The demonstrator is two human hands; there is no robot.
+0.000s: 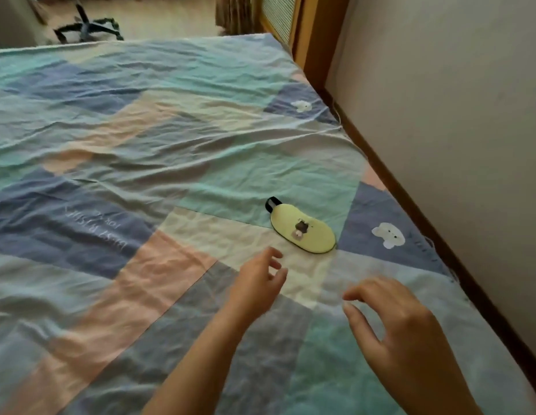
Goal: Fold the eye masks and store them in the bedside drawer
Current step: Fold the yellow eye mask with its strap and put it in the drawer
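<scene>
A pale yellow-green eye mask (pixel 302 230) with a small bear print lies flat on the bed, its black strap poking out at the far left end. My left hand (pixel 259 283) hovers just below and left of the mask, fingers spread and empty. My right hand (pixel 401 322) hangs lower right of the mask, fingers curled apart, holding nothing. Neither hand touches the mask. No drawer is in view.
The bed is covered by a wrinkled patchwork quilt (pixel 141 163) in blue, teal, peach and cream. A wall (pixel 455 115) with a brown skirting runs along the bed's right edge. An office chair base (pixel 87 26) stands on the floor beyond the bed.
</scene>
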